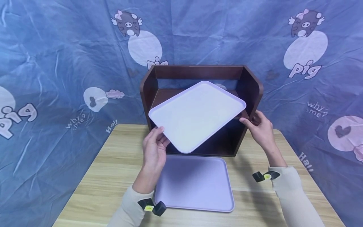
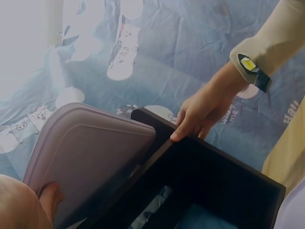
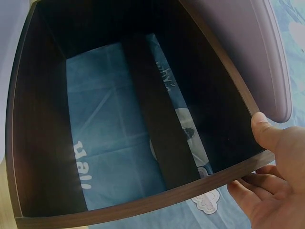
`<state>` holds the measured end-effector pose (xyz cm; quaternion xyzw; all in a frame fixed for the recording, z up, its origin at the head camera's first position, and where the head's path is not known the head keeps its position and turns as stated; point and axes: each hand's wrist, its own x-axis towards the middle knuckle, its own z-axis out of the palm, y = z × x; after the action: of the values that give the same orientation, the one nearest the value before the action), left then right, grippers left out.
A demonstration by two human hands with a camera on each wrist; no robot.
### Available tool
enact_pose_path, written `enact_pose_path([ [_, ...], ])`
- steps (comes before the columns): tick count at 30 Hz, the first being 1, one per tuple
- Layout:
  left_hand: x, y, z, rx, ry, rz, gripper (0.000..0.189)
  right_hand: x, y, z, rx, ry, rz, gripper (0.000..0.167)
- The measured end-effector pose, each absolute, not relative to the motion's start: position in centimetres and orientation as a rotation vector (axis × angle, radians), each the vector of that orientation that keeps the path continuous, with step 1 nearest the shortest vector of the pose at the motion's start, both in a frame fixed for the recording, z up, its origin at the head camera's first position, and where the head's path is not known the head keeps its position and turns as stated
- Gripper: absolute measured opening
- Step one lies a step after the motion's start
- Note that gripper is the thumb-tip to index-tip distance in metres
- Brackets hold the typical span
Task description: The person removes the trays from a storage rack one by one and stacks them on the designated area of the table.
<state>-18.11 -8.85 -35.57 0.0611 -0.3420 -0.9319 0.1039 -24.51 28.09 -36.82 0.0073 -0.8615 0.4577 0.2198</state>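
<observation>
A pale lilac rectangular tray [image 1: 197, 116] is tilted in front of the dark brown wooden shelf unit [image 1: 256, 85], at the level of its upper board. My left hand [image 1: 154, 149] pinches the tray near its left corner, thumb on the upper face. In the left wrist view, fingers lie against the tray's underside [image 2: 95, 157]. My right hand [image 1: 262, 130] grips the front edge of the unit's right side panel. The right wrist view shows that thumb on the inner side and the fingers outside. A second lilac tray [image 1: 195, 186] lies flat on the table before the unit.
The unit stands at the back of a light wood-grain table [image 1: 99, 176]. Its lower compartment [image 3: 105, 133] has an open back with a crossbar [image 3: 157, 114]. A blue cloth [image 1: 68, 56] with pig prints hangs behind and at both sides.
</observation>
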Motion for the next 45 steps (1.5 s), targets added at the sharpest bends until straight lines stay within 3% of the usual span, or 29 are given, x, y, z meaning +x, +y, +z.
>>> enact_pose_path([
  [45, -18.5, -12.7, -35.9, 0.114, -1.193, -2.77, 0.031, -24.5, 28.3, -36.8, 0.052, -2.368, 1.131, 0.052],
])
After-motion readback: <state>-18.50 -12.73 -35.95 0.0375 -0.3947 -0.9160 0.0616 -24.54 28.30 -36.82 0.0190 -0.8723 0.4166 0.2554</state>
